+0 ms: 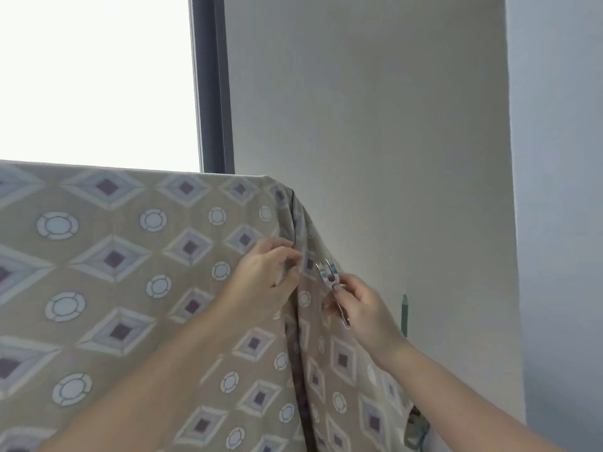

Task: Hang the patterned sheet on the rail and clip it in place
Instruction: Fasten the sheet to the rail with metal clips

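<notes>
Now: patterned sheet [130, 288] draped over rail, centre-left of frame; rail itself hidden under cloth; left hand [264, 272] pinches gathered fold at right-centre; right hand [362, 308] squeezes metal clip [329, 275], prongs apart, just beside fold; cannot tell if cloth is between prongs. Risks: clip bites one layer only, slips off; left pinch loosens, fold spreads; hanging weight drags sheet off rail.

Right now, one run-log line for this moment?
sheet: draped | left hand: pinches sheet | right hand: pinches clip at sheet edge
</notes>
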